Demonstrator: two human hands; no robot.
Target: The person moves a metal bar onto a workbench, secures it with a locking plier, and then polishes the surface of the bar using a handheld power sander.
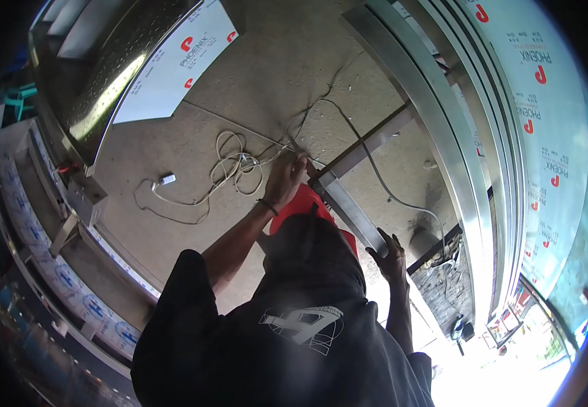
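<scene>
A rectangular metal tube [353,211] slants in front of my body. My right hand [391,259] grips its lower right end, with thumb and fingers on either side. At the upper left end, my left hand [287,182] has its fingers drawn together beside the tube's corner. What they hold there is too small to make out. A darker metal bar [365,142] runs from that same corner up to the right, toward long steel sections. A dark bracelet sits on my left wrist.
Coiled pale cable [229,166] lies on the concrete floor [172,234], with a white plug [166,179]. A dark cable [365,139] crosses the bar. Long steel sections [453,129] and film-covered sheets [544,136] stand right; a film-covered panel [172,68] is upper left, a metal frame [70,227] left.
</scene>
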